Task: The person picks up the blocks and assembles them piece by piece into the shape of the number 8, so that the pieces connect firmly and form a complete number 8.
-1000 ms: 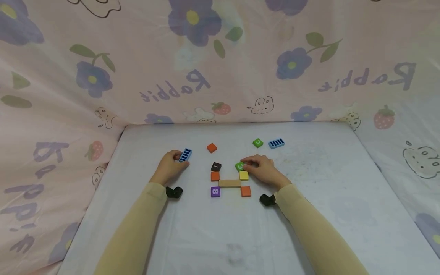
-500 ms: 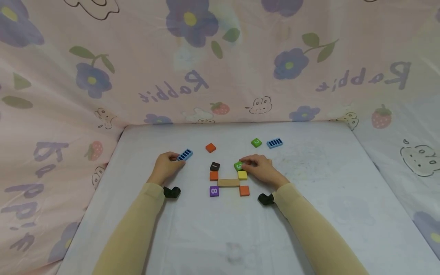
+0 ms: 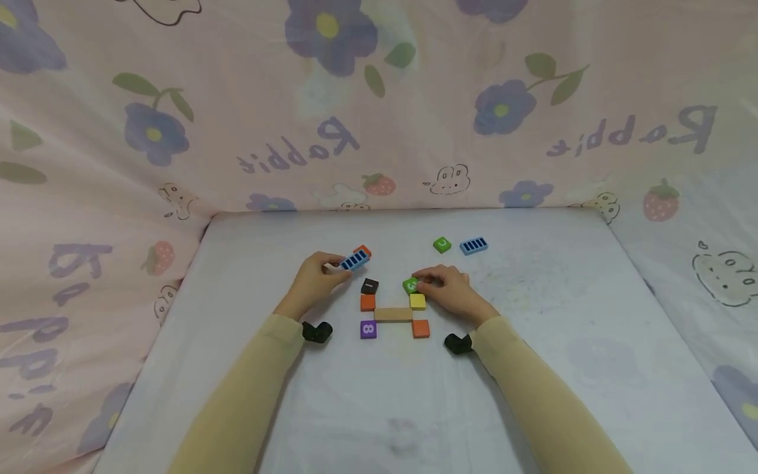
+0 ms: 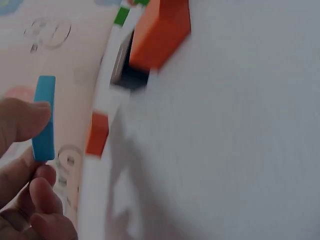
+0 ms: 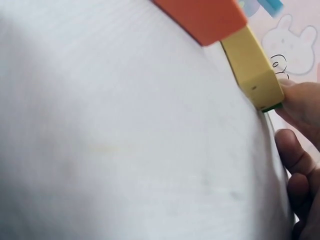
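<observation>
My left hand (image 3: 314,280) pinches a light-blue rectangular block (image 3: 354,260) with dark stripes between thumb and fingers. It is held above the table, as the left wrist view also shows of the blue block (image 4: 44,120), and overlaps an orange tile (image 3: 365,250) in the head view. The right hand (image 3: 453,289) has thumb and fingertips on a green number tile (image 3: 410,285), just beyond a yellow tile (image 3: 417,302). Opposite it lies a black tile (image 3: 370,286), touching an orange square (image 3: 368,303). A plain wooden bar (image 3: 393,315) spans the middle of this layout.
Nearer me lie a purple tile marked 8 (image 3: 368,329) and another orange tile (image 3: 421,328). Toward the back, a second green tile (image 3: 442,245) sits beside a second striped blue block (image 3: 474,245). Patterned cloth (image 3: 403,145) rises behind the white table (image 3: 355,415).
The left hand has carried the striped blue block to the right, from the left of the layout to the far orange tile. My right hand stays at the green tile.
</observation>
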A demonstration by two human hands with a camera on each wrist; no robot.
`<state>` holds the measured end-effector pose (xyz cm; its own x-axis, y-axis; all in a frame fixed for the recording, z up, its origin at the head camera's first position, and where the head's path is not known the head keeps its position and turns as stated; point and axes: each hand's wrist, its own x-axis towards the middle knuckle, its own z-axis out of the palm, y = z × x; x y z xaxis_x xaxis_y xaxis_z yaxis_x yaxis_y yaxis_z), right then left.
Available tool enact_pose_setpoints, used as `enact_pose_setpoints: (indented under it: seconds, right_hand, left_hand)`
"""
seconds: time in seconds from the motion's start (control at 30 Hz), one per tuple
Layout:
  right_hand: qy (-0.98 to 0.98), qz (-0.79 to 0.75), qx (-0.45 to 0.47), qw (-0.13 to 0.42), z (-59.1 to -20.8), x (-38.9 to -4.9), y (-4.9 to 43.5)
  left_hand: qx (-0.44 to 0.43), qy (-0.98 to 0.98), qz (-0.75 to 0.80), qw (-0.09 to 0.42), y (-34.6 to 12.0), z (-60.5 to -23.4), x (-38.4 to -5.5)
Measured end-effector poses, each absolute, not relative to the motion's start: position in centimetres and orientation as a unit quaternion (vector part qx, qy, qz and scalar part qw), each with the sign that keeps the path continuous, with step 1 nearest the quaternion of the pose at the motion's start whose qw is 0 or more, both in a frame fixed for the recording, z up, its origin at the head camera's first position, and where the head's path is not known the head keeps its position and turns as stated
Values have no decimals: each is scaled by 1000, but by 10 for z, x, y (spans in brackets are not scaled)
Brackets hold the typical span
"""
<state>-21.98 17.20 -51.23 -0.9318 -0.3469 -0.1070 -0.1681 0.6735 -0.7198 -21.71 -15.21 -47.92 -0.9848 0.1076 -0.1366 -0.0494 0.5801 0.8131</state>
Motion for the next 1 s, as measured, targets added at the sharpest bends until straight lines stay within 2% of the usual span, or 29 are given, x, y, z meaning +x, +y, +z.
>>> enact_pose_setpoints:
  seconds: [0.27,0.57,1.0]
  right_hand:
    - [906,-382,-142,118,-512,-221,173]
    - [906,-379,-146,116,-511,-219,173]
    - [904,-386,-136,123,-513,-219,173]
  left_hand:
    - [96,885,439,121,-107,-480,-232]
    - [94,891,411,166,-96,-484,-250]
    - [71,898,401,165,-91,-487,-251]
